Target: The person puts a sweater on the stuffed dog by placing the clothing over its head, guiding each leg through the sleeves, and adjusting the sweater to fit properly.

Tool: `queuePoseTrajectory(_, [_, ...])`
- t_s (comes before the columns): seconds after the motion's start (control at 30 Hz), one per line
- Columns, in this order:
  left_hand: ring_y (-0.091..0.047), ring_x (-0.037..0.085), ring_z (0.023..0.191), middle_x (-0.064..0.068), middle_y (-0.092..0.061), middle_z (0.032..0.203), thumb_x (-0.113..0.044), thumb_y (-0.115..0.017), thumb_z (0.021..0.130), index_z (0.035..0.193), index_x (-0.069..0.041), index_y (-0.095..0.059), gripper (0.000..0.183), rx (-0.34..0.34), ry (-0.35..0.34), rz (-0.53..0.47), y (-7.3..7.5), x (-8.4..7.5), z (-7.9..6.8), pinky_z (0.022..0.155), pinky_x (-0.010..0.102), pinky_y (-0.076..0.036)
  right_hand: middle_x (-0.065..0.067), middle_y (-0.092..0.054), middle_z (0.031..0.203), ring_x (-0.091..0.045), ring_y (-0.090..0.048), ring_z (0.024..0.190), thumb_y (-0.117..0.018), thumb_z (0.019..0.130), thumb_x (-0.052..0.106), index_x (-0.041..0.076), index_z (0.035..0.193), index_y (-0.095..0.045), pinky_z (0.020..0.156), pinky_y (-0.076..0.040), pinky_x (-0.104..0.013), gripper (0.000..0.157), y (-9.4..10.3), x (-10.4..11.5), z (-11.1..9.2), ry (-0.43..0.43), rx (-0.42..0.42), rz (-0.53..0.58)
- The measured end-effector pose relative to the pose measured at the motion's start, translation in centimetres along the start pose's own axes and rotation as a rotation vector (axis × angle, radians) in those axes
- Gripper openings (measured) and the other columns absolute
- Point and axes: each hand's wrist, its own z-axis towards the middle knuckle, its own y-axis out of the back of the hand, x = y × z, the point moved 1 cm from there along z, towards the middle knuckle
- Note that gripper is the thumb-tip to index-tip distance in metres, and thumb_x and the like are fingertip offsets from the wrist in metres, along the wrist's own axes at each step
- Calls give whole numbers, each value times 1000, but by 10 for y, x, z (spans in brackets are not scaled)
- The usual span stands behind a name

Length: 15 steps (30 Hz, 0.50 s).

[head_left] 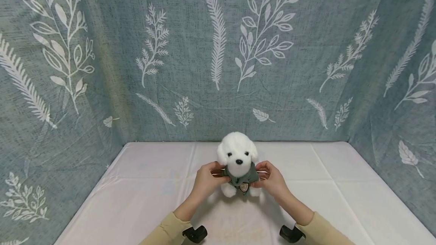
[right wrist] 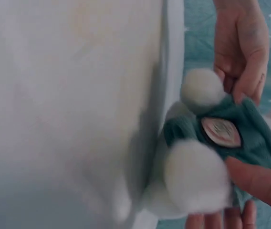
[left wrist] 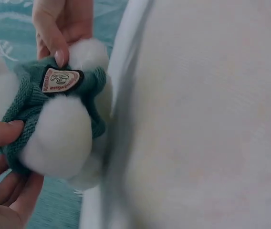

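A white plush dog (head_left: 236,148) in a green knitted sweater (head_left: 252,175) sits upright on the table, facing the head camera. My left hand (head_left: 207,180) holds the sweater at one side of the dog, thumb in front and fingers behind. At the opposite side my right hand (head_left: 275,181) grips it likewise. Close up in the left wrist view, a shield-shaped patch (left wrist: 61,80) with lettering shows on the sweater (left wrist: 26,105). Round white paws (right wrist: 197,176) stick out below the knit in the right wrist view.
A pale cloth covers the table (head_left: 136,192), with fold lines across it. Blue-green curtains (head_left: 190,56) printed with white leaves hang behind and along both sides. Black wrist straps (head_left: 195,234) sit at both beige sleeves (head_left: 167,230).
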Motion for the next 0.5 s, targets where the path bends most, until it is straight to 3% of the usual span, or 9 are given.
queuePoseTrajectory(0.33, [-67, 25, 93, 14, -71, 103, -6, -82, 69, 116, -2, -64, 51, 46, 51, -39, 1, 22, -1, 74, 29, -54, -11, -63, 100, -19, -62, 91, -77, 64, -13, -1, 108, -52, 78, -54, -34, 52, 4, -8, 1, -33, 82, -98])
queuePoseTrajectory(0.43, [-67, 23, 92, 13, -71, 102, -7, -81, 71, 115, -4, -64, 47, 76, 58, 5, 3, 21, 0, 74, 29, -54, -12, -63, 101, -20, -63, 91, -77, 66, -9, -1, 111, -53, 76, -54, -35, 51, 7, -5, 2, -49, 108, -157])
queuePoseTrajectory(0.5, [-66, 21, 91, 11, -71, 100, -5, -75, 75, 111, -4, -65, 38, 50, 54, 54, 8, 16, 0, 74, 30, -54, -13, -63, 102, -21, -63, 91, -73, 72, -6, -2, 113, -54, 76, -54, -35, 45, 9, -2, 5, -55, 119, -200])
